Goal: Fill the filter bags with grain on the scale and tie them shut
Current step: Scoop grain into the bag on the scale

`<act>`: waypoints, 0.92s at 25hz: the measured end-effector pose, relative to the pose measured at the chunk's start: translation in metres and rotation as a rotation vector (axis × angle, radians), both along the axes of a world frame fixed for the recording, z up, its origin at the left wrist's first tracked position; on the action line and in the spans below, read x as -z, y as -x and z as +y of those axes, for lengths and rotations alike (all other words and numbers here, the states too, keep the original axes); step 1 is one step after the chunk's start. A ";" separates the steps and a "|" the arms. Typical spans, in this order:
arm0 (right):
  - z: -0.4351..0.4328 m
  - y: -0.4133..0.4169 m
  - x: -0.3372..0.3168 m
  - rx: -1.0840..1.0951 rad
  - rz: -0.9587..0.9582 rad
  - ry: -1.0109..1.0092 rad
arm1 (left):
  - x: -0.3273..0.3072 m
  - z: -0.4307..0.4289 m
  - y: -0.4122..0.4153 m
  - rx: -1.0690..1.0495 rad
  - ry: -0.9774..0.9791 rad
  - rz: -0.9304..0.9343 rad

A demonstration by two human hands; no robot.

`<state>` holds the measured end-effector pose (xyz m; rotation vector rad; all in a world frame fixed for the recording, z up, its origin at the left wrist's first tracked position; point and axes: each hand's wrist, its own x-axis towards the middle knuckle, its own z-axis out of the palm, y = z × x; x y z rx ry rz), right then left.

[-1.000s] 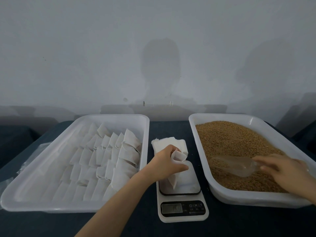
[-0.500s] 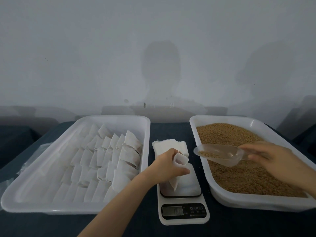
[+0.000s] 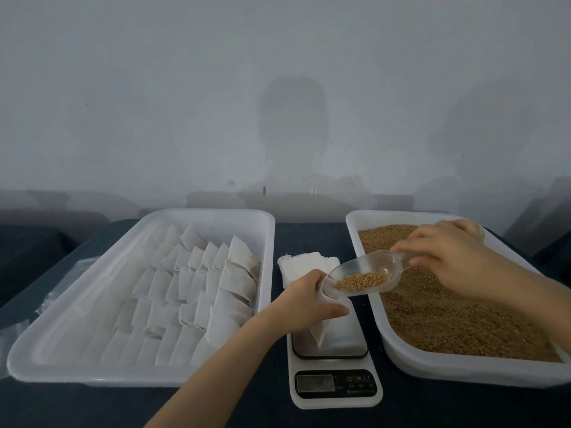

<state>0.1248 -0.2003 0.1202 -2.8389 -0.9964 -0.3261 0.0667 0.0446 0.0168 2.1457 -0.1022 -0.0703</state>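
Note:
My left hand (image 3: 304, 299) grips a white filter bag (image 3: 319, 330) upright on the platform of a small white digital scale (image 3: 335, 386). Its lower tip rests on the metal platform. My right hand (image 3: 448, 257) holds the handle of a clear plastic scoop (image 3: 361, 274). The scoop is tilted down to the left with brown grain lying in its front end. The scoop's lip sits right at the bag's mouth, beside my left thumb. The bag's opening is mostly hidden by the scoop and my fingers.
A white tray (image 3: 432, 362) full of brown grain stands on the right. A white tray (image 3: 61, 366) on the left holds rows of several filled white bags. A stack of flat empty bags (image 3: 302, 262) lies behind the scale. Clear plastic wrap (image 3: 46, 301) lies at the far left.
My right hand lifted the scoop out of the grain tray and carried it left, tipping it down to the bag's mouth. My left hand kept holding the bag on the scale.

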 end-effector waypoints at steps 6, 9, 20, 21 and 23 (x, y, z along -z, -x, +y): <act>0.022 0.004 -0.015 -0.058 -0.131 0.187 | -0.001 0.001 -0.001 -0.011 -0.009 -0.008; 0.035 0.008 -0.023 -0.076 -0.214 0.280 | -0.001 0.001 -0.001 -0.028 -0.009 -0.002; 0.056 0.041 -0.022 -0.285 -0.743 0.256 | -0.006 -0.001 0.001 -0.074 -0.027 0.008; 0.056 0.043 -0.021 -0.286 -0.759 0.260 | -0.006 -0.001 0.001 -0.071 -0.023 0.008; 0.055 0.045 -0.019 -0.270 -0.771 0.265 | -0.006 -0.001 0.002 -0.071 -0.012 0.012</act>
